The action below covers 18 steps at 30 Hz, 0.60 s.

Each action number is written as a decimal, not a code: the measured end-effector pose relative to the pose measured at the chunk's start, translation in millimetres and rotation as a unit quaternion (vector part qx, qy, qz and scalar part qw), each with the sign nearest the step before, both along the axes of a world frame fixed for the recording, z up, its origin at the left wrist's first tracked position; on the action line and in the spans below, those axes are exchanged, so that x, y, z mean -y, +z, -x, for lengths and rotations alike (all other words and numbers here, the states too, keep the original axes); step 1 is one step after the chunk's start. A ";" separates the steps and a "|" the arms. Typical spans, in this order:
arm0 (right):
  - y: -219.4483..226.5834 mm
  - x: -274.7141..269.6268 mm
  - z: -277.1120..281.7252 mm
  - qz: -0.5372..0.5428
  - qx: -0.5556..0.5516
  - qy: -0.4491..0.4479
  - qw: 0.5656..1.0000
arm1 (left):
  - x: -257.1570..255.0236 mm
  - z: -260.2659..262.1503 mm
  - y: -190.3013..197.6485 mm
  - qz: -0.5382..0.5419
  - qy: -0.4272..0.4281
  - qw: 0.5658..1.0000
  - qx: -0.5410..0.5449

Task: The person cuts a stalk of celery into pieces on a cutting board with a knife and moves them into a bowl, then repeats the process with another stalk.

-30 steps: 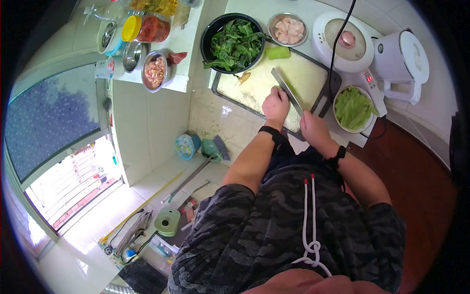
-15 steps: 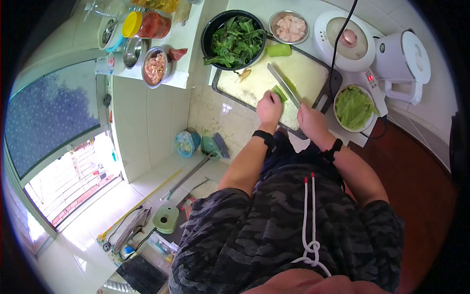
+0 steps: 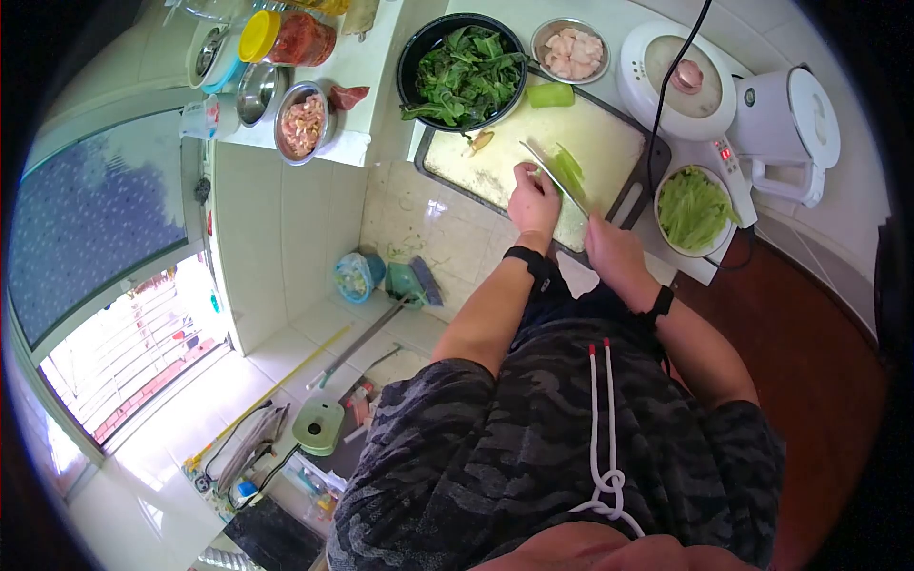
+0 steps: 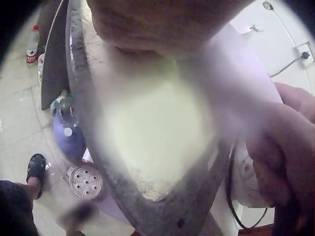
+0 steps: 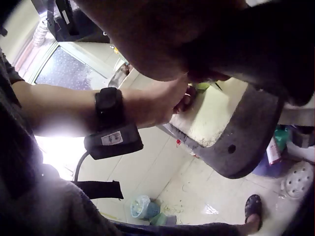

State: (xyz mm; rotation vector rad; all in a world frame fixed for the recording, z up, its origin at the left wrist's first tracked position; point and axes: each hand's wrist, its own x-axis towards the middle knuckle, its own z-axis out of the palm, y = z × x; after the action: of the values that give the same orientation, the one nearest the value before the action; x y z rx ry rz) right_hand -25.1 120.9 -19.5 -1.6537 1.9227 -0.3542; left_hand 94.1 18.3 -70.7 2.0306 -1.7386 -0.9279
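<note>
My right hand (image 3: 614, 249) grips the handle of a kitchen knife (image 3: 552, 176), its blade slanting away across the cutting board (image 3: 609, 147). Close against the blade's left side, my left hand (image 3: 534, 202) has its fingers bent over a green stem piece, mostly hidden by hand and blade. Thin green slices (image 3: 568, 169) lie along the blade's right side. A larger pale green stem chunk (image 3: 550, 95) rests at the board's far edge, and a small brownish piece (image 3: 479, 143) lies at its left. In the right wrist view, the left hand (image 5: 165, 98) shows beside some green.
A black pot of leafy greens (image 3: 411, 90) overlaps the board's far left corner. Behind stand a bowl of pale meat chunks (image 3: 571, 52) and a white cooker (image 3: 657, 105). Right are a bowl of green slices (image 3: 690, 209) and a white kettle (image 3: 809, 114). A black cord (image 3: 666, 86) hangs over the board's right side.
The green stem piece showed beside my left fingers half a second ago; it is now mostly covered. The left hand has shifted slightly right, close to the blade, and the slices now show more plainly.
</note>
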 end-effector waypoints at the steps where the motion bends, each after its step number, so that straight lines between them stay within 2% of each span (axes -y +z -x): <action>1: 1.4 -1.7 0.2 0.002 -0.006 0.008 1.000 | -0.2 -0.4 -0.1 0.008 -0.005 1.000 0.006; 12: 13.1 -5.7 -12.6 -0.005 -0.068 0.023 0.997 | 4.8 -8.7 0.3 -0.014 -0.026 1.000 -0.006; 18: -9.1 10.6 -20.8 0.002 -0.083 0.005 0.997 | 7.2 -18.2 -7.8 0.001 -0.053 0.997 -0.059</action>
State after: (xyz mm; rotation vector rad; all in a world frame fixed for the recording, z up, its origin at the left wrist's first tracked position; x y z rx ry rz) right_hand -4.3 110.4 -28.6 -1.7433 2.0337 -0.2231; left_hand 112.3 11.1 -78.5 1.8573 -1.7972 -1.0564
